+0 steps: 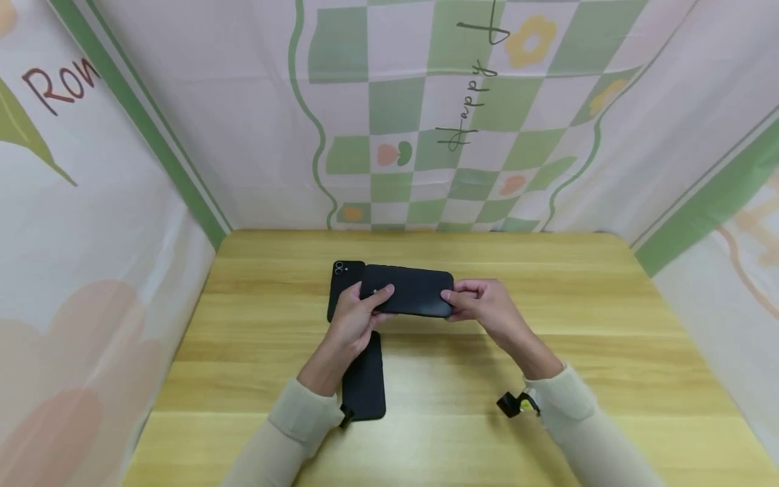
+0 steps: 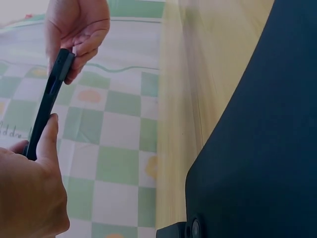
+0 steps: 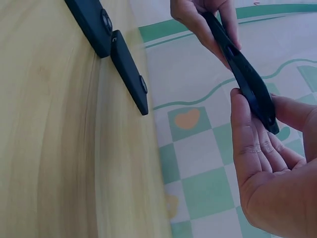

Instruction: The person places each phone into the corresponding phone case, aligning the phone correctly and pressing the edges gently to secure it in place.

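A black phone case (image 1: 416, 291) is held up level above the table between both hands. My left hand (image 1: 353, 319) grips its left end, thumb on the upper face and fingers underneath. At the right end my right hand (image 1: 489, 308) pinches it between thumb and fingers. Seen edge-on in the right wrist view, the case (image 3: 245, 77) bows along its length and shows cutouts in its side. I cannot tell whether a phone sits inside it. Behind the left hand lies a black phone (image 1: 341, 281) with camera lenses; another black phone (image 1: 365, 385) lies under the left wrist.
The wooden table (image 1: 548, 433) meets a cloth backdrop (image 1: 402, 101) printed with green checks at its far edge. Cloth walls also stand at left and right. A small black wrist camera (image 1: 508, 404) hangs from the right sleeve.
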Tool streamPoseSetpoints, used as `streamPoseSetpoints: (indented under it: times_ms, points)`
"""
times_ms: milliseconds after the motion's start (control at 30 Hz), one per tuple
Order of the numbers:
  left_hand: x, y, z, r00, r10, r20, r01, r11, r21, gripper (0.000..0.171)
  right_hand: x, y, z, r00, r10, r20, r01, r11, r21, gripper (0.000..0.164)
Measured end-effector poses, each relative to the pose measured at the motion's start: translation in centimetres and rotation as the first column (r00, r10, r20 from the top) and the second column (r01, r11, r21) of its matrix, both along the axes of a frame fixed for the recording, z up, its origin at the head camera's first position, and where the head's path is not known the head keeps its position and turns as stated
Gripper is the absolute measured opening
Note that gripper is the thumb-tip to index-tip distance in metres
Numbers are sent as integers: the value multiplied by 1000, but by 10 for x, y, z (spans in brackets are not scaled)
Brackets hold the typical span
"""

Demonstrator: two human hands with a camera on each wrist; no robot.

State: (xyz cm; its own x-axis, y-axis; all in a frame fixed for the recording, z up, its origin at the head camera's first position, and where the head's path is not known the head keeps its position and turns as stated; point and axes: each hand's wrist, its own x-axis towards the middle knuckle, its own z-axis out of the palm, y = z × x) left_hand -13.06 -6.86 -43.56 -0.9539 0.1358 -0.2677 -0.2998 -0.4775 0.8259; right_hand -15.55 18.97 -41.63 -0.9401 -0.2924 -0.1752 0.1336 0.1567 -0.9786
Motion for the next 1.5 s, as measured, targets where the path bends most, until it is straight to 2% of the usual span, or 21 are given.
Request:
streamPoseSetpoints:
  times_ms: [167, 367, 600, 867, 1300, 1500]
  points:
    - [1, 0, 1, 1000, 19, 0, -19, 1000, 11, 37, 3, -3, -4, 1000, -2, 17, 3, 998, -64, 21]
    - [1, 1, 0, 999, 34, 0, -34, 999, 25, 36, 9, -5, -10, 999, 9, 50, -4, 994, -110, 18]
    - [2, 2, -1, 999, 45, 1, -45, 999, 27, 43, 12, -8, -14, 998, 17, 62, -8, 991, -136, 26]
    - [3, 5, -6, 998, 58, 20, -59, 998, 29, 39, 16, -11, -17, 994, 0, 109, 19, 984, -175, 30]
    - [3, 6, -9, 999, 44, 7, -44, 998, 49, 41, 21, -10, -22, 997, -32, 70, 47, 974, -221, 21]
    - [4, 6, -8, 999, 48, 0, -48, 997, 60, 41, 21, -11, -22, 997, -39, 66, 53, 972, -231, 25]
